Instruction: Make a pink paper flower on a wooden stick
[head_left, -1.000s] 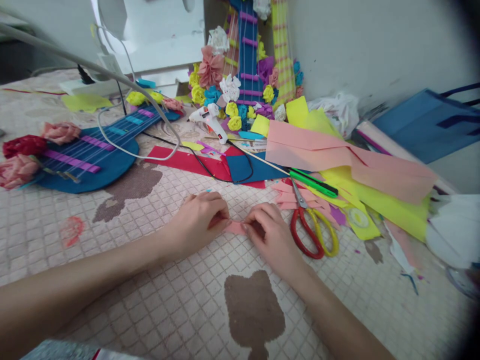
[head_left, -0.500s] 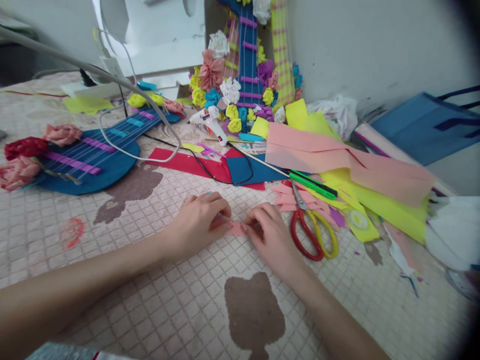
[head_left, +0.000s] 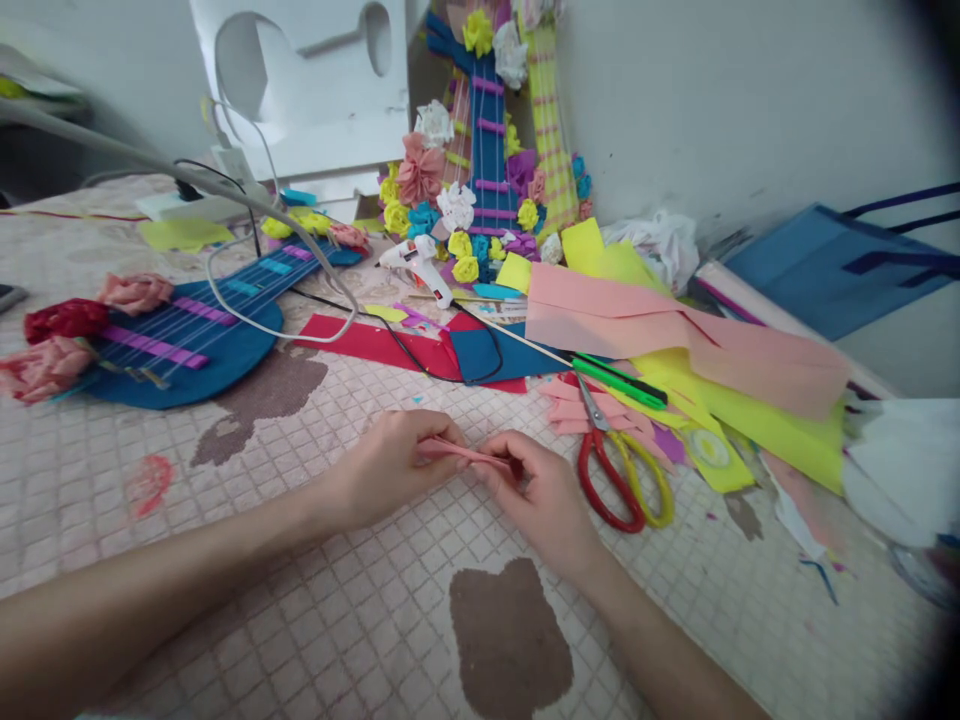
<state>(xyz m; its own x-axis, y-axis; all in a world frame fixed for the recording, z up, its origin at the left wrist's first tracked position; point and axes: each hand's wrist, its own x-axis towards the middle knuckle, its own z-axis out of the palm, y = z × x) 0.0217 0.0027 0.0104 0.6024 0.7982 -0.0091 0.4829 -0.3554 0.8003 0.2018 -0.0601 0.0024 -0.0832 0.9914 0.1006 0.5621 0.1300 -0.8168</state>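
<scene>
While taut, pink strip (head_left: 466, 454) (both hands (head_left: 379, 468) (head_left: 547, 500))

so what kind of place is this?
Probably a home craft corner: a glue gun, scissors and paper sheets lie on a quilted cover beside a blue guitar model trimmed with flowers. The left hand and right hand pinch a pink strip.

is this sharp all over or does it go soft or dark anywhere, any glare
Head view: soft even light, no glare; the left hand, right hand and the pink strip they pinch are sharp; the right edge smears, blurring the white heap there; the right corners go black; the grid of the quilted mat bows, a wide-lens warp.
</scene>
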